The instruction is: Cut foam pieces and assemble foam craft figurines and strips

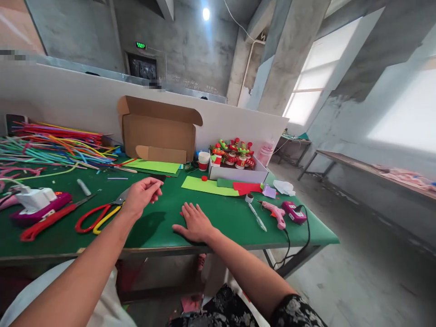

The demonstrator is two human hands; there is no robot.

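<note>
My left hand is raised a little over the green tabletop, thumb and fingers pinched together. A small black piece shows right behind its fingertips; I cannot tell whether it is held or lies on the table. My right hand rests flat, palm down, fingers spread. A bit of red peeks out beside its fingertips, mostly covered. Left of my left hand lie scissors with one red and one yellow handle. Past my right hand are strips of light green paper and red paper.
A white box of small colourful figures stands at the back, with paper cups and an open cardboard box nearby. Pipe cleaners are heaped left, near a red-handled tool. A pink glue gun and corded purple power strip lie right.
</note>
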